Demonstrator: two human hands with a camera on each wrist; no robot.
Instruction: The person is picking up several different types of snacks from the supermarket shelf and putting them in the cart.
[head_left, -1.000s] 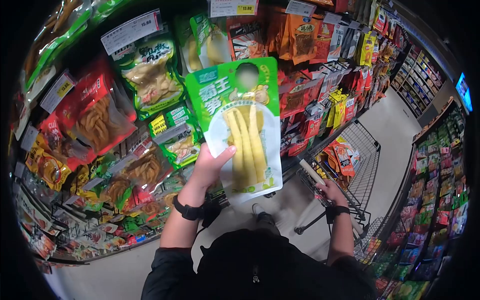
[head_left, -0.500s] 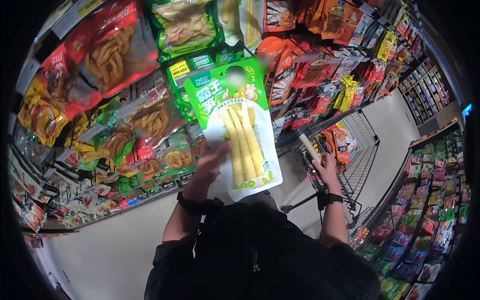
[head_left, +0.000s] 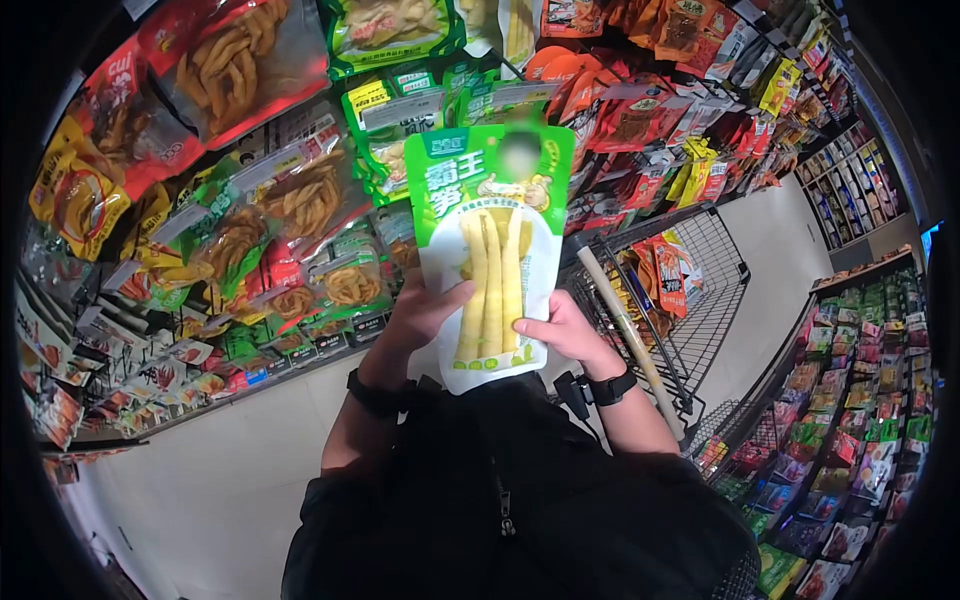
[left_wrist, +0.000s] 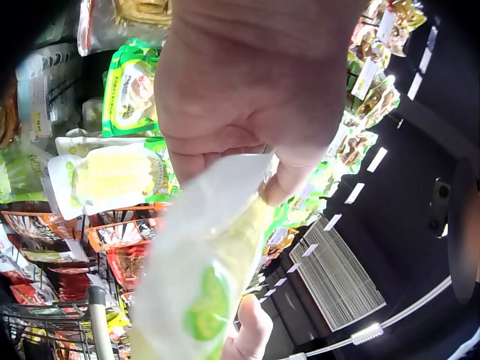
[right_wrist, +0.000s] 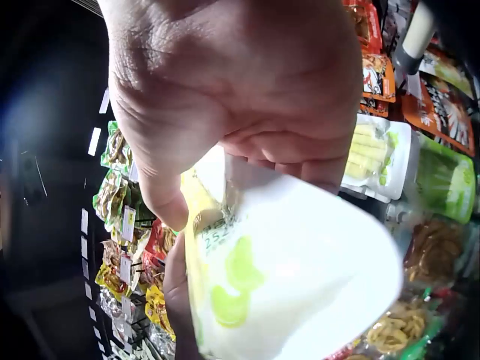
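In the head view, an upright green and white pouch of bamboo shoots (head_left: 490, 290) is held in front of the chest, its printed front and pale yellow stalks facing up at the camera. My left hand (head_left: 420, 315) grips its left edge, thumb across the front. On the opposite edge, my right hand (head_left: 568, 328) pinches low down, its thumb also on the front. The left wrist view shows the left hand (left_wrist: 255, 90) holding the pouch's (left_wrist: 202, 262) edge between thumb and fingers. In the right wrist view, the right hand (right_wrist: 240, 90) grips the pouch (right_wrist: 300, 255) likewise.
A wire shopping cart (head_left: 715, 330) with orange snack packs (head_left: 665, 270) stands to the right, its pale handle (head_left: 630, 335) beside my right forearm. Hanging snack bags (head_left: 300, 200) fill the rack ahead and left. Another stocked shelf (head_left: 850, 420) lines the right side.
My right hand has left the cart handle and now grips the pouch's right edge. The pouch, in my left hand throughout, dipped left, then came back right and straightened.
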